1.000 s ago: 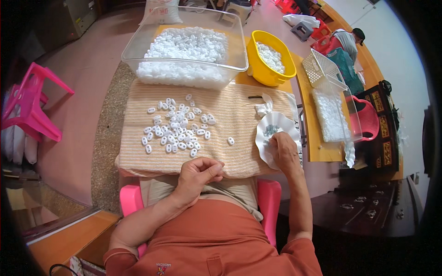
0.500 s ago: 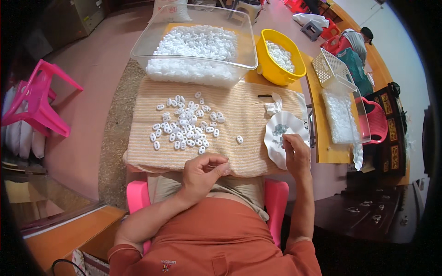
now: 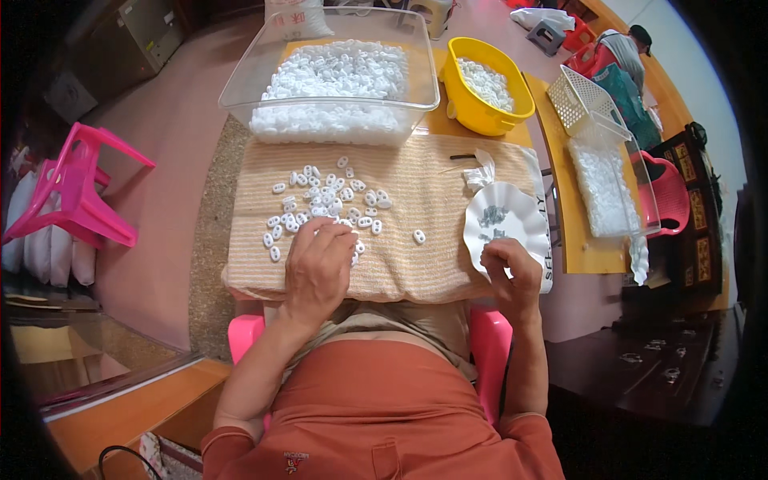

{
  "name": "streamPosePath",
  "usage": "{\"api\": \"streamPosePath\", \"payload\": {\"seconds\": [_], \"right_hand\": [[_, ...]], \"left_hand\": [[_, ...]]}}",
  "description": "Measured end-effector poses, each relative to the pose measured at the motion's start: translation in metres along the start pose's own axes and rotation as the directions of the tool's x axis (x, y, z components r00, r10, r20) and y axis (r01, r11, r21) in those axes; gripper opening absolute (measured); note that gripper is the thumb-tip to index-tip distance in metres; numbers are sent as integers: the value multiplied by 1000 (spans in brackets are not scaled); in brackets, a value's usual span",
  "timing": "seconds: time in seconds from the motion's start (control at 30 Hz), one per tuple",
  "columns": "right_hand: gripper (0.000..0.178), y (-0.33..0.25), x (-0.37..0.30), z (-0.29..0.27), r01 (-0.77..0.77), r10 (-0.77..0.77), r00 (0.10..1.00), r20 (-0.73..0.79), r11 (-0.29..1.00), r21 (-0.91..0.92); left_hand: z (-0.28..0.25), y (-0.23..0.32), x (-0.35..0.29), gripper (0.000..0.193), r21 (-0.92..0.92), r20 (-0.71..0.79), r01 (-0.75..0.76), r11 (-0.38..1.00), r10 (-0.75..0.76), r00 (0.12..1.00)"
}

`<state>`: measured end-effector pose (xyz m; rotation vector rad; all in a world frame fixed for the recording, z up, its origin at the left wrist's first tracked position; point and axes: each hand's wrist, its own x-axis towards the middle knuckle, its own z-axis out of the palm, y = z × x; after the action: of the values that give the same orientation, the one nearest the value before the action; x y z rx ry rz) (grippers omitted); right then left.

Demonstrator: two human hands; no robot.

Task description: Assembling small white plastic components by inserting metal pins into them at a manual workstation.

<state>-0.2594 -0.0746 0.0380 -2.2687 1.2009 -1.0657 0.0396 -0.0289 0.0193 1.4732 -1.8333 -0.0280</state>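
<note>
A loose heap of small white plastic pieces [image 3: 320, 192], oval with two dark holes each, lies on a striped tan towel [image 3: 424, 276]. My left hand [image 3: 318, 260] reaches over the heap's near edge, palm down, fingers bent and slightly apart with the tips among the pieces. Whether it touches one piece in particular is hidden. My right hand [image 3: 514, 272] is closed in a pinch at the near rim of a white wavy-edged plate [image 3: 512, 204]; what it pinches is too small to make out. Small dark grey-green bits [image 3: 493, 216] lie on the plate. One single white piece [image 3: 419, 236] sits apart between my hands.
Behind the towel stand a clear plastic bin [image 3: 336, 120] full of white pieces and a yellow tub [image 3: 490, 120]. A crumpled tissue [image 3: 480, 172] lies behind the plate. On a side table stands another clear bin [image 3: 608, 196]. A pink stool [image 3: 88, 192] stands left; a person [image 3: 628, 52] sits far right.
My left hand has moved forward and left from the towel's front edge onto the heap. My right hand has drawn back slightly from the plate's middle to its near rim, still pinched.
</note>
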Motion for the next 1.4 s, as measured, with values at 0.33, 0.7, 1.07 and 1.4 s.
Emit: {"api": "streamPosePath", "payload": {"seconds": [0.33, 0.7, 1.07, 1.4], "right_hand": [[20, -13, -3, 11, 80, -80, 997, -2, 995, 66], [20, -11, -11, 24, 72, -74, 997, 19, 993, 98], [22, -22, -5, 28, 147, -160, 982, 104, 981, 126], [23, -14, -13, 32, 97, -118, 987, 110, 979, 181]], "left_hand": [[3, -11, -3, 15, 64, 47, 27, 998, -30, 998], [4, -12, -1, 13, 30, -16, -1, 1000, 1, 1000], [10, -10, 27, 16, 93, 86, -32, 995, 24, 996], [13, -16, 36, 13, 147, 214, 46, 988, -78, 974]]}}
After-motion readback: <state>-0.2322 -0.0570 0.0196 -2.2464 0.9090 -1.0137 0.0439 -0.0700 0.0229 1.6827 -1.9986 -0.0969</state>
